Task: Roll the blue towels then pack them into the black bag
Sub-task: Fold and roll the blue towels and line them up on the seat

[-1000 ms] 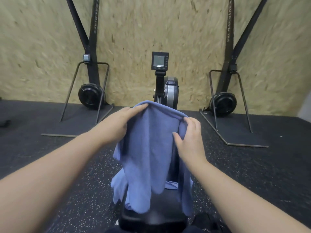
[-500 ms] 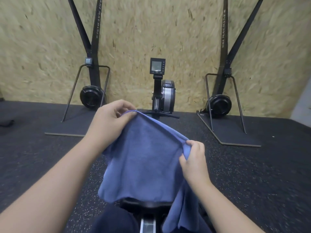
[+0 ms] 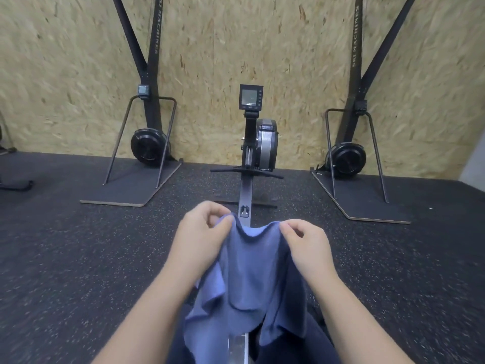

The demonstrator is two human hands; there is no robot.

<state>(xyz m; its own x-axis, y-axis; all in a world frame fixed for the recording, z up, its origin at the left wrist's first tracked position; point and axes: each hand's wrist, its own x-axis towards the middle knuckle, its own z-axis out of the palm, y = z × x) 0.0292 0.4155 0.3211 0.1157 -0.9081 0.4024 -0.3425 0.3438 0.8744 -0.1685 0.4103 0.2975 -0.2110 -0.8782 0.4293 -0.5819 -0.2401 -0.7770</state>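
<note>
A blue towel hangs in front of me over the rail of a rowing machine. My left hand pinches its top left corner between thumb and fingers. My right hand pinches the top right corner. The top edge sags in a dip between the two hands, and the cloth drapes down in loose folds onto my lap. No black bag shows in the head view.
The rowing machine with its monitor stands straight ahead against an OSB wall. A ski machine on a base plate stands at the left and another ski machine at the right. Black speckled rubber floor lies all around.
Both hands have come down and closer to me with the towel, which was held high and spread. The hands are nearer to each other and the top edge now sags.
</note>
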